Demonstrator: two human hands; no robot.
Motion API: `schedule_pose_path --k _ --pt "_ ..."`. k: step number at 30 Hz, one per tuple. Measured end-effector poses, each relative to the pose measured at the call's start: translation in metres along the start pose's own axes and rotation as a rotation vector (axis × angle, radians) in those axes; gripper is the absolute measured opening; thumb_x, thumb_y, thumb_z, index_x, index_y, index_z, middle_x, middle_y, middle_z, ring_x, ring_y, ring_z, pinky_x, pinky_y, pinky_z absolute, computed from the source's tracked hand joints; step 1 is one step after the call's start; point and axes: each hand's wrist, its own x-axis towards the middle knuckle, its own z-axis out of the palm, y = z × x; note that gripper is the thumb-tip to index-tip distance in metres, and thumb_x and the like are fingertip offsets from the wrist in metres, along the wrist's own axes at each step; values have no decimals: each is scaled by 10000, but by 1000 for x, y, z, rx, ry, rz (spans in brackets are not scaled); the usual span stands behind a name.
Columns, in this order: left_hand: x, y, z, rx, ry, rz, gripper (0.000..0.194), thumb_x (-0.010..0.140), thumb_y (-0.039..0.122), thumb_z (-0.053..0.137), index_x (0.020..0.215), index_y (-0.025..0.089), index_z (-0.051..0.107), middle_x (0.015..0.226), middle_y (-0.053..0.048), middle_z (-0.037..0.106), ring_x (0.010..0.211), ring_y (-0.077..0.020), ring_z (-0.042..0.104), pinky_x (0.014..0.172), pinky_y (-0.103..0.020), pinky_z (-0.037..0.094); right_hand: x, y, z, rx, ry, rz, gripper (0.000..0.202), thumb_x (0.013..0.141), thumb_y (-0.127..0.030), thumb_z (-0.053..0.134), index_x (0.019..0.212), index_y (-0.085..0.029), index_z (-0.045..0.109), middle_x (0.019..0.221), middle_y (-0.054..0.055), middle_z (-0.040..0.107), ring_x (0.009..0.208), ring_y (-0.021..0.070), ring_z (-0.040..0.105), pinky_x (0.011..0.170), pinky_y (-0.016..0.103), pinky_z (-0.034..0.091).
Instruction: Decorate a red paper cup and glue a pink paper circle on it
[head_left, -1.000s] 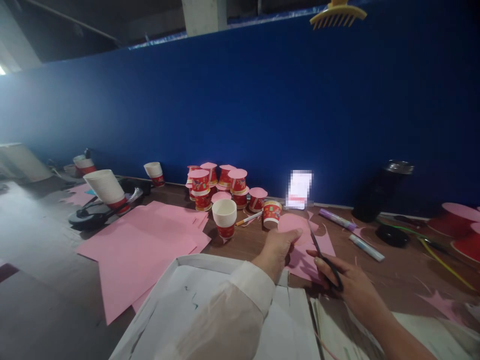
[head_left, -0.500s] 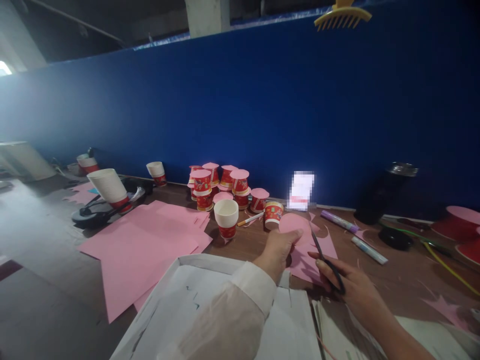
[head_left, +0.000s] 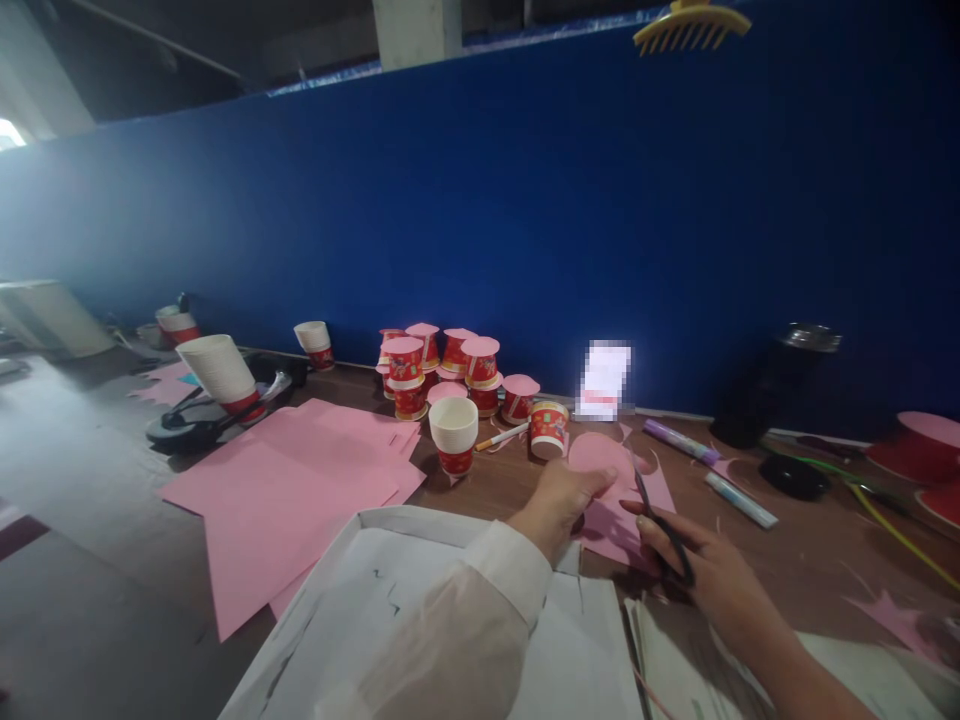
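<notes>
We clamp a pink disc (head_left: 602,458) in our left hand (head_left: 559,502), the thumb pressed on its upper face and the other fingers mostly hidden beneath. The disc juts out just beyond the left fingertips. Our right hand (head_left: 694,560) is curled around the handles of the scissors (head_left: 677,550), its fingers closed on them; the blades reach forward from those fingers to the disc's right edge, but we cannot tell how wide they stand.

Below the left fingers, and between our two hands, a pink scrap (head_left: 615,530) lies on the table (head_left: 799,565). Just beyond the left hand is a tilted red cup (head_left: 548,428). Left of those fingers we see a pen (head_left: 502,437), then an upright white cup (head_left: 454,425), with red cups topped by pink discs (head_left: 406,362) behind it. Farther left, well apart from the fingers, pink sheets (head_left: 300,490) lie piled. Beyond the right fingers rest a purple marker (head_left: 681,441) and, nearer them, a white tube (head_left: 741,500). Under our left forearm is a white box (head_left: 420,580).
</notes>
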Motion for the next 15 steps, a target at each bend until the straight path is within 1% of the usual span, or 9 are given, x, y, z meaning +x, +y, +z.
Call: schedule_pose_path --k 2,5,7,9,12,15 --pt "-1 1 1 62 22 8 418 617 317 907 929 108 723 730 -55 686 651 -190 629 588 -303 515 1 0 -1 -10 -5 -2 743 687 -636 755 1220 -119 727 542 -26 537 464 109 425 491 264 305" --pt "-1 3 3 72 21 17 345 659 294 871 910 110 721 714 -53 675 611 -173 608 560 -293 494 1 1 -2 -9 -28 10 758 660 -635 777 1214 -119 730 541 -26 538 464 118 441 484 270 316" --pt "-1 4 4 58 18 -7 323 666 294 861 891 120 709 676 -41 654 567 -167 584 530 -294 471 0 1 -1 -1 -13 -10 744 684 -633 760 1216 -114 728 544 -27 535 462 115 438 479 266 306" --pt "-2 4 5 55 32 -19 287 665 286 858 835 129 689 607 -11 602 522 -152 540 506 -285 442 -3 -1 1 6 9 -31 731 709 -635 738 1213 -105 725 543 -30 526 455 110 426 474 263 296" --pt "-3 4 5 37 46 -1 255 665 269 861 763 138 666 548 23 536 508 -127 497 513 -264 419 -7 -4 5 24 29 -44 724 699 -642 739 1174 -96 738 533 -28 516 453 108 415 467 261 282" --pt "-3 4 6 15 48 -4 283 651 280 879 764 138 663 556 25 537 525 -126 499 535 -265 420 -9 -7 6 29 41 -43 733 677 -654 745 1147 -91 747 530 -27 507 455 105 404 459 258 263"
